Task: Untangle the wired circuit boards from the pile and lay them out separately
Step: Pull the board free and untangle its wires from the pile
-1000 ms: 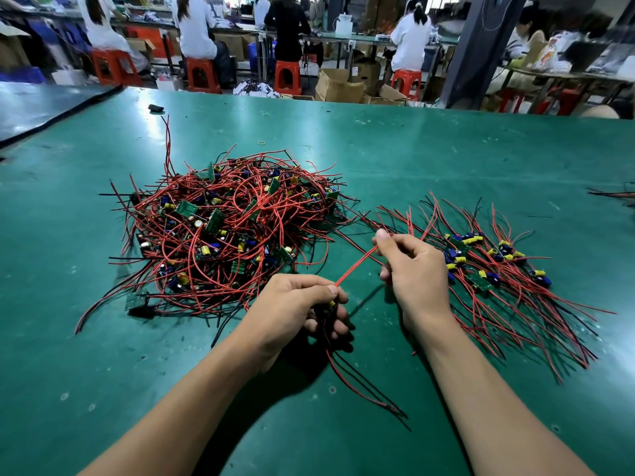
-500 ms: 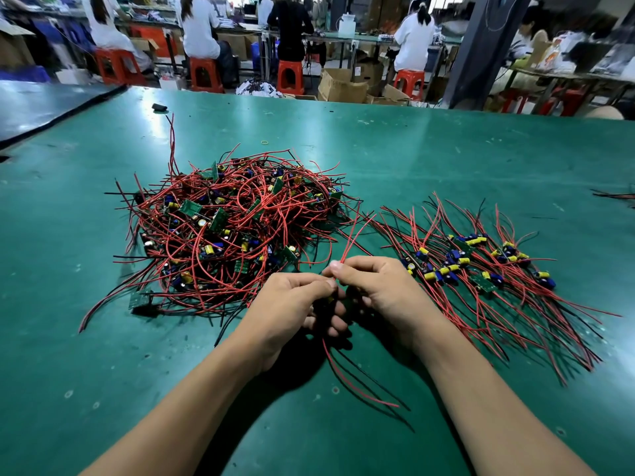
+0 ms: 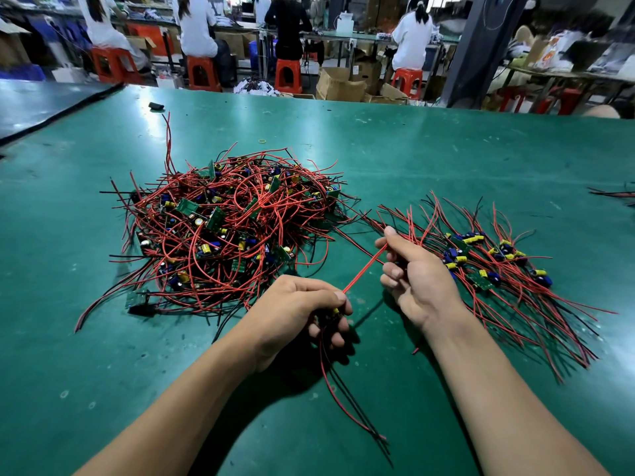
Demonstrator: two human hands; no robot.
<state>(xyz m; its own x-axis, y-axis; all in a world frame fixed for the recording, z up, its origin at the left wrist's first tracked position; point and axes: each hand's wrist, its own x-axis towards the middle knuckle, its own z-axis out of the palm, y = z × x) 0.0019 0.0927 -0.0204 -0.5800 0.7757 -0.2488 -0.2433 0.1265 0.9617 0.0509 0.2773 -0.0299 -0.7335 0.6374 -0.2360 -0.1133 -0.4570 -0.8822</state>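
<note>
A tangled pile (image 3: pixel 226 231) of small green circuit boards with red and black wires lies at centre left on the green table (image 3: pixel 446 159). To the right, several separated boards (image 3: pixel 481 266) lie spread in a row with their wires fanned out. My left hand (image 3: pixel 299 307) grips one small board, mostly hidden in my fingers, with red and black wires trailing down toward me. My right hand (image 3: pixel 415 280) pinches that board's red wire (image 3: pixel 364 269), stretched taut between both hands.
A small black object (image 3: pixel 156 106) and a yellow rubber band (image 3: pixel 262 141) lie far back on the table. More wires (image 3: pixel 615 193) poke in at the right edge. A dark table adjoins at far left. People sit on orange stools beyond the table's far edge.
My right hand, which had come in beside my left hand, has slid back out to the right along the red wire, pulling it straight. My left hand has stayed put.
</note>
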